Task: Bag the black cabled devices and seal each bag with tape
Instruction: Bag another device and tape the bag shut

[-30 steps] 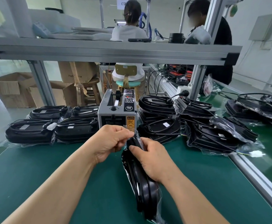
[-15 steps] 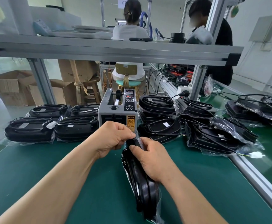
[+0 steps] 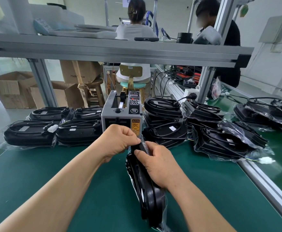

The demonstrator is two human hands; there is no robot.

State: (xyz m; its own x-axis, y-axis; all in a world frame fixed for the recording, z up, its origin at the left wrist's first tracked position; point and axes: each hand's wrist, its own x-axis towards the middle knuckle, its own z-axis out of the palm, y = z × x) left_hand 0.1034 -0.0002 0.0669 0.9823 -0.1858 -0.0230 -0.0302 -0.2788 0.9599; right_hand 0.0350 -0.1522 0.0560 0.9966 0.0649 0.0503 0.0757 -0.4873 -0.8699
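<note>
Head view: my bagged device (image 3: 147, 195) stands on edge in the middle of the table (image 3: 36, 164), its long axis running from the near edge toward the dispenser (image 3: 121, 114). My right hand (image 3: 158, 166) is clamped round its far end. My left hand (image 3: 118, 141), nearer the dispenser, pinches the bag flap (image 3: 143, 141). Both hands have barely shifted since the earlier frames.

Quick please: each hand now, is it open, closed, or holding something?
Left hand: closed, pinching the top of the bagged device.
Right hand: closed, gripping the same bagged device's upper end.
</note>
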